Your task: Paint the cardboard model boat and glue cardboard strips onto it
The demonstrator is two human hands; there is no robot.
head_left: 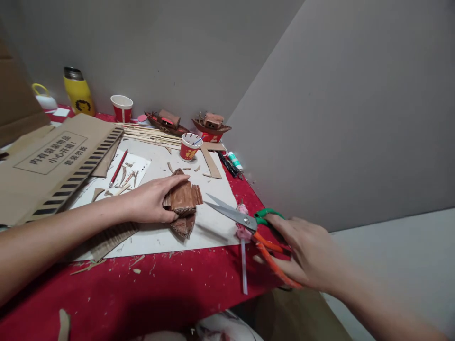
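Note:
My left hand (pixel 154 196) is closed round a small brown cardboard model boat (pixel 182 196) above the white sheet (pixel 213 227). A corrugated flap sticks out on the boat's right side. In my right hand (pixel 305 251) is a pair of scissors (pixel 245 219) with one green and one orange handle loop. The blades are slightly parted and point left toward the boat, a short gap away from it. Under the scissors lies a glue gun-like pink object (pixel 243 232) with a clear stick (pixel 244 270); its kind is partly hidden.
A flattened carton (pixel 64 161) lies on the left. A red pencil (pixel 118 168) and cardboard scraps (pixel 128 175) are beside it. Behind stand a paper cup (pixel 189 148), two finished-looking boats (pixel 167 122) (pixel 212 124), thin sticks (pixel 149 134) and a yellow bottle (pixel 78 92). Grey walls rise behind and right.

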